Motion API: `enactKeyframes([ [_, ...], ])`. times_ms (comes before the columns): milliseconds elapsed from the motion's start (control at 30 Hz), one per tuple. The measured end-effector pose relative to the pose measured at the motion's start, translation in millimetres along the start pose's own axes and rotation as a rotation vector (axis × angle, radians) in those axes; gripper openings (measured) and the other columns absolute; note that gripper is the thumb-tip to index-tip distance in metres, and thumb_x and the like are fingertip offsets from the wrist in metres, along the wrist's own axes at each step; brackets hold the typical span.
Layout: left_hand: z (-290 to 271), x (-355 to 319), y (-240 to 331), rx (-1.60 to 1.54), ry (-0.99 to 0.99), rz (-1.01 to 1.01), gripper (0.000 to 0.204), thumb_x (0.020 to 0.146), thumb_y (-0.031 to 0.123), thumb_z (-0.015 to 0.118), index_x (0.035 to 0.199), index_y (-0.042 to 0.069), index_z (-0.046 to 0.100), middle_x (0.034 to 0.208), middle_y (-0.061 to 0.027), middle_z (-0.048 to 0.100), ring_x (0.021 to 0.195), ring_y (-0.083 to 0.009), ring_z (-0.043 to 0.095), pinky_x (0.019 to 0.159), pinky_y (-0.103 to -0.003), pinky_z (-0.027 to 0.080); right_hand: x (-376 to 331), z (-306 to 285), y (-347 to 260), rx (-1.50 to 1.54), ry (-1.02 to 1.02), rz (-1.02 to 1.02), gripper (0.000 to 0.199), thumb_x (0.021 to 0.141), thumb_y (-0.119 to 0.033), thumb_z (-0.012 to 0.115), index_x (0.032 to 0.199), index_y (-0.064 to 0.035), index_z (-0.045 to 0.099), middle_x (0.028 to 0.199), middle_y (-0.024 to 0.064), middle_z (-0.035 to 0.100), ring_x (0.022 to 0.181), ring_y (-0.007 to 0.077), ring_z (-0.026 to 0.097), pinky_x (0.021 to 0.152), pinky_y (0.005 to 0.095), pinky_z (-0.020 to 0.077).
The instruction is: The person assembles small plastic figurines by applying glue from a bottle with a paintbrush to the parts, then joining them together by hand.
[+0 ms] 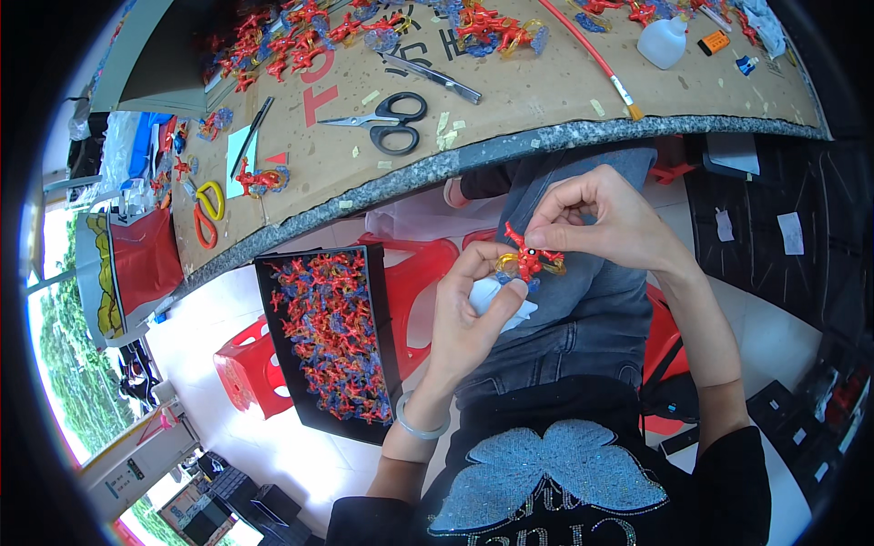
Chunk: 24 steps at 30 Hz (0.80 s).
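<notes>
A small red figurine [527, 262] with yellow and blue translucent parts is held over my lap. My left hand [466, 305] grips it from below, thumb and fingers closed around its base. A crumpled white tissue or cloth [521, 315] is tucked in the same hand, under the figurine. Thumb and forefinger of my right hand [592, 221] pinch the upper part of the figurine, near its raised arm. Whether anything tiny sits between those fingertips, I cannot tell. A black tray [386, 318] full of similar red and blue figurines stands left of my left forearm.
On the cardboard-covered table [510, 109] lie black-handled scissors [395, 121], a metal-bladed tool [431, 76], a red brush [592, 55], a white bottle [663, 43] and several figurines. Orange-and-yellow scissors [208, 214] rest at its left end. Red stools [246, 369] stand below.
</notes>
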<state>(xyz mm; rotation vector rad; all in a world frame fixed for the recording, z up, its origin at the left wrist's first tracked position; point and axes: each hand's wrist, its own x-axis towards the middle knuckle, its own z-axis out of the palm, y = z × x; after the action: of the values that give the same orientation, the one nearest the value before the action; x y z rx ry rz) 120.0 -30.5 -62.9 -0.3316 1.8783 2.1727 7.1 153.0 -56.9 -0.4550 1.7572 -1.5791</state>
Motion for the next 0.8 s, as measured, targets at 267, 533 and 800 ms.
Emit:
enactKeyframes([
  [267, -7, -1, -2, -0.143, -0.033, -0.07, 0.026, 0.089, 0.01, 0.063, 0.111, -0.001, 0.055, 0.091, -0.0033, 0.064, 0.074, -0.0033, 0.057, 0.064, -0.018, 0.043, 2, 2, 2, 0.067, 0.009, 0.014, 0.015, 0.084, -0.012, 0.073, 0.089, 0.0024, 0.073, 0.082, 0.0037, 0.066, 0.073, 0.0049, 0.056, 0.063, 0.0196, 0.0442],
  [533, -13, -6, 0, -0.167, -0.027, -0.054, 0.026, 0.088, 0.01, 0.063, 0.11, -0.001, 0.056, 0.088, -0.003, 0.064, 0.075, -0.0033, 0.057, 0.064, -0.018, 0.043, 7, 6, -5, -0.016, -0.022, 0.02, 0.014, 0.086, -0.01, 0.071, 0.09, 0.0038, 0.072, 0.086, 0.0062, 0.066, 0.077, 0.0068, 0.059, 0.067, 0.0202, 0.0475],
  [800, -22, -7, -3, -0.145, 0.077, -0.013, 0.023, 0.085, 0.006, 0.063, 0.106, -0.003, 0.057, 0.086, -0.004, 0.064, 0.074, -0.0044, 0.057, 0.064, -0.019, 0.044, 25, 22, -20, -0.111, -0.055, 0.07, 0.013, 0.085, -0.01, 0.071, 0.088, 0.0034, 0.072, 0.083, 0.005, 0.066, 0.075, 0.0065, 0.058, 0.066, 0.0206, 0.0465],
])
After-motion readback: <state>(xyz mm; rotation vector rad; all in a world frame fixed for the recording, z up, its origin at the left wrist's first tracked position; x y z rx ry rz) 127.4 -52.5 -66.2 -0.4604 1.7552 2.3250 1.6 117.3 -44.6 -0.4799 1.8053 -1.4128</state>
